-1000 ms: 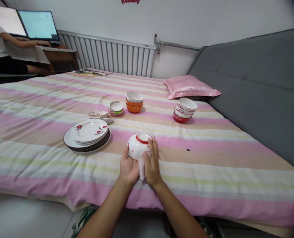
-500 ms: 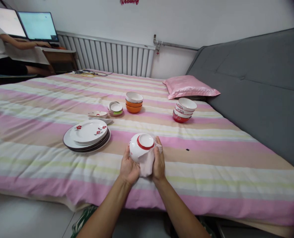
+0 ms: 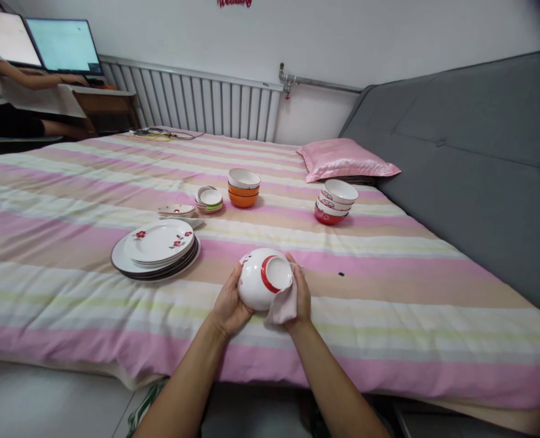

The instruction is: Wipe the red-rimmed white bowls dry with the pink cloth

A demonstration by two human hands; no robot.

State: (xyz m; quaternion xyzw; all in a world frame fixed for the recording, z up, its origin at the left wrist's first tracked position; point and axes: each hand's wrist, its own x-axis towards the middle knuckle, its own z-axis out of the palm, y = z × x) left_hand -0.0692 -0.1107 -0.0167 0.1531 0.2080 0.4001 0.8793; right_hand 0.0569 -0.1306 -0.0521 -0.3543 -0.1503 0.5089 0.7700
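Note:
A white bowl [image 3: 253, 283] with a red ring round its foot is held over the near part of the bed, its base turned up and toward the right. My left hand [image 3: 230, 304] grips the bowl's left rim, fingers curled beneath it. On the other side, my right hand [image 3: 301, 296] is closed on a pale pink cloth [image 3: 283, 305], which it presses against the bowl near the foot. The fingertips of both hands are partly hidden behind the bowl and cloth.
Left of the hands lies a stack of plates [image 3: 160, 240]. Beyond are small dishes [image 3: 177, 210], little bowls [image 3: 210, 198], orange bowls [image 3: 243, 194] and red-and-white bowls [image 3: 336, 204]. A pink pillow [image 3: 347, 159] rests by the grey headboard [image 3: 461, 140]. A person [image 3: 5, 85] sits at a desk.
The bowl has tilted so its foot faces further right. My right hand and the cloth have shifted a little to the right, and my left hand slightly left.

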